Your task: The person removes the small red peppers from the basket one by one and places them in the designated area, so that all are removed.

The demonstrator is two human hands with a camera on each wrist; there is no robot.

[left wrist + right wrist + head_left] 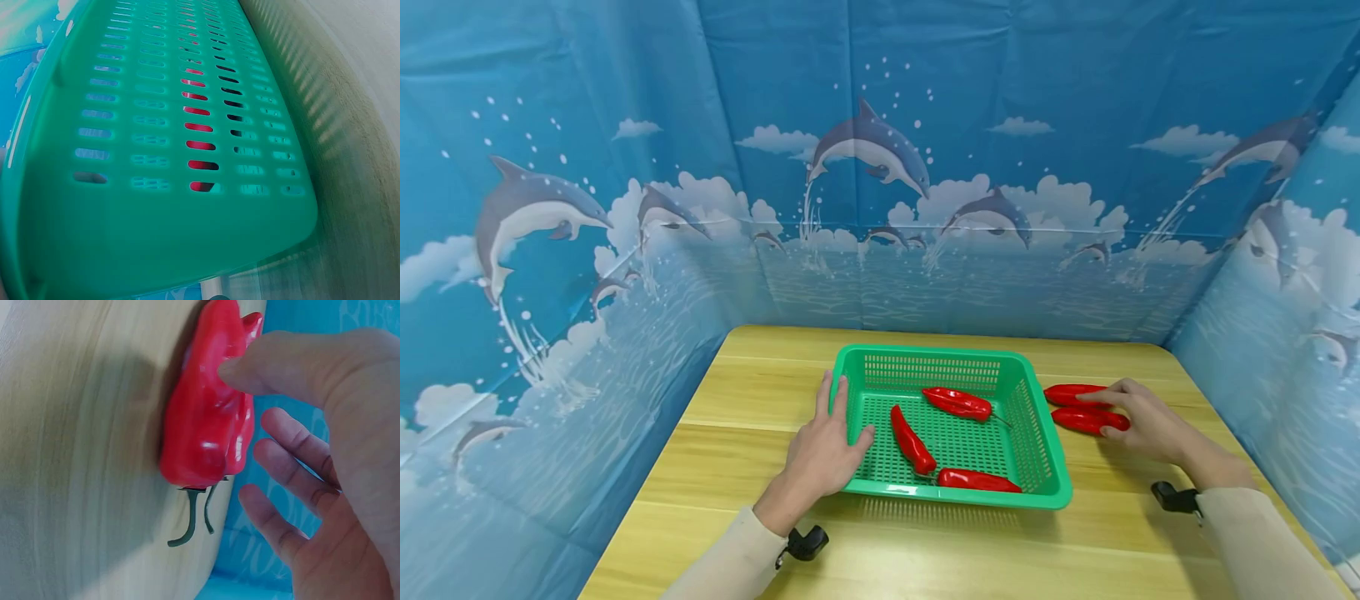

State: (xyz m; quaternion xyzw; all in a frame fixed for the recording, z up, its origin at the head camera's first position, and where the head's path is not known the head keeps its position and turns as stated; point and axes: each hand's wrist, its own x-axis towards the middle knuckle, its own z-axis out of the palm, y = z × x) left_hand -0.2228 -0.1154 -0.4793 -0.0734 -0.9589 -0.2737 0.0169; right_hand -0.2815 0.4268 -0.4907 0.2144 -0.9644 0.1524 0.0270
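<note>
A green plastic basket (1045,446) with slotted walls stands on the table. Three red peppers lie in it: one at the back (957,403), one slanting (913,442) in the middle, one along the front (977,481). My left hand (823,446) rests on the basket's left rim, fingers straight, thumb over the inside. Beyond the right wall lie two more red peppers side by side. My right hand (1153,423) pinches the nearer pepper (203,419), thumb on its near side; the index fingertip is hidden in the right wrist view. The farther pepper (1067,394) lies against it.
The wooden table (730,467) has rounded far corners. A blue dolphin-print curtain (880,275) hangs behind it and along both sides. Each wrist wears a black camera mount, one on the left (807,543) and one on the right (1176,498).
</note>
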